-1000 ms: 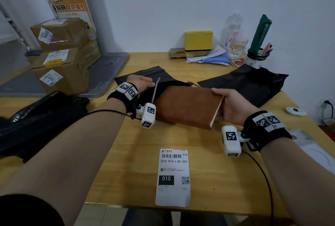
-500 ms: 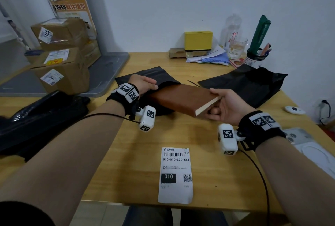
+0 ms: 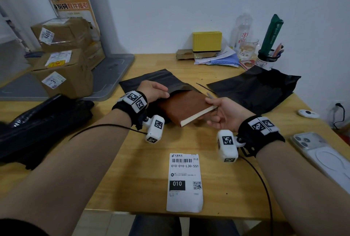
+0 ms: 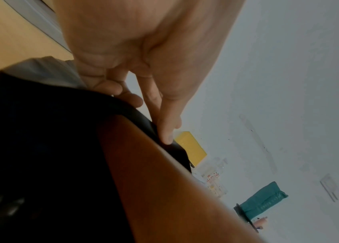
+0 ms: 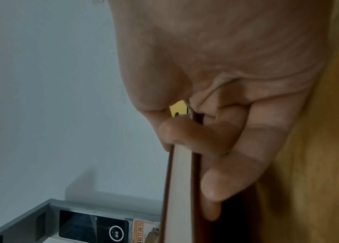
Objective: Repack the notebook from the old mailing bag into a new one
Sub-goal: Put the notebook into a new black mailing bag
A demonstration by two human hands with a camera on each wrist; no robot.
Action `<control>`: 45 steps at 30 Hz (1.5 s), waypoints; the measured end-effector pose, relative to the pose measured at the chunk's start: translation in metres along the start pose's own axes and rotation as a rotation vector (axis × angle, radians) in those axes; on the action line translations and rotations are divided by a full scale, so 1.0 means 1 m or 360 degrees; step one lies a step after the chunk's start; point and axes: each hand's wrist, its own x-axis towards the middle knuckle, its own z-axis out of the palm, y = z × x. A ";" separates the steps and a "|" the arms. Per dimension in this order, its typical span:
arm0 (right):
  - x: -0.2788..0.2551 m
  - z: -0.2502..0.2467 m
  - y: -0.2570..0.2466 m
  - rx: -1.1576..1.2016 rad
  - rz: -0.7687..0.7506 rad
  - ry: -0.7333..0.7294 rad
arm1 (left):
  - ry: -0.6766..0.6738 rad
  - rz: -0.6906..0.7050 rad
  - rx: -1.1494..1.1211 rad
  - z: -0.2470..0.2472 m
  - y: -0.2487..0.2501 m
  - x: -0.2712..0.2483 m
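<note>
Gripping the near corner of the brown notebook [image 3: 186, 106], the right hand [image 3: 225, 114] has its thumb on the top cover and its fingers [image 5: 216, 189] curled under the bottom one, so the pale page edge shows between them in the right wrist view. From that grip the notebook runs away and to the left, its far end already inside the open mouth of a black mailing bag [image 3: 157, 79] lying on the wooden table [image 3: 132, 169]; roughly the near half of the cover is outside the bag. Across the notebook from the right hand's grip, the left hand [image 3: 153, 91] holds the upper lip of the bag's mouth, thumb [image 4: 166, 129] pressed on the black film just above the brown cover, the other fingers folded against the bag. Beyond the right hand's grip, to its right, lies a second black mailing bag [image 3: 255, 88], flat and crumpled. Nearer the person than both grips, a white shipping label [image 3: 184, 182] lies face up on the table. Well to the right of the right wrist sits a phone [image 3: 320, 158], face down.
</note>
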 end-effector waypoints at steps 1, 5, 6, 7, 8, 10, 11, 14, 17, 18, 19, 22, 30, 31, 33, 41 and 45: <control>0.001 0.001 0.000 -0.0001 0.0007 -0.0006 | -0.0007 0.0005 -0.0005 -0.001 0.000 -0.001; 0.007 0.006 0.000 -0.0016 0.0032 -0.0007 | -0.0020 0.0027 -0.0017 -0.002 0.000 -0.004; 0.009 0.007 0.000 -0.0026 0.0036 -0.0009 | -0.0024 0.0031 -0.0014 -0.002 -0.001 -0.005; 0.011 0.008 0.000 -0.0034 0.0035 -0.0015 | -0.0028 0.0038 -0.0008 -0.003 -0.001 -0.006; 0.013 0.009 -0.001 -0.0043 0.0034 -0.0017 | -0.0033 0.0044 0.0003 -0.003 0.000 -0.007; 0.017 0.011 -0.001 -0.0050 0.0036 -0.0013 | -0.0070 0.0064 0.0020 -0.003 0.000 -0.009; 0.019 0.012 0.000 -0.0048 0.0040 -0.0010 | -0.0100 0.0075 0.0035 -0.003 0.000 -0.010; 0.025 0.014 0.000 -0.0030 0.0073 -0.0012 | -0.0174 0.0103 0.0115 -0.003 0.000 -0.013; 0.030 0.016 0.002 -0.0014 0.0102 -0.0020 | -0.0215 0.0133 0.0150 -0.003 0.001 -0.015; 0.032 0.017 0.003 0.0003 0.0106 -0.0021 | -0.0213 0.0145 0.0143 -0.004 0.001 -0.016; 0.033 0.018 0.003 0.0027 0.0105 -0.0020 | -0.0200 0.0160 0.0132 -0.004 0.002 -0.016; 0.034 0.022 0.004 0.0097 0.0095 -0.0026 | -0.0106 0.0181 0.0033 -0.008 0.002 -0.016; 0.028 0.029 -0.007 0.0159 0.0040 -0.0066 | 0.0210 0.0227 -0.0193 -0.023 0.007 -0.007; 0.027 0.030 -0.007 0.0131 0.0026 -0.0066 | 0.0180 0.0220 -0.0187 -0.023 0.008 -0.007; 0.026 0.034 -0.008 0.0061 0.0011 -0.0065 | 0.0077 0.0210 -0.0143 -0.020 0.009 -0.009; 0.030 0.041 -0.001 -0.0100 0.0124 -0.0090 | -0.0066 0.0158 0.0066 -0.015 -0.001 -0.014; 0.027 0.043 -0.006 -0.0501 0.0200 -0.0050 | -0.0099 0.0114 0.0119 -0.021 -0.011 -0.014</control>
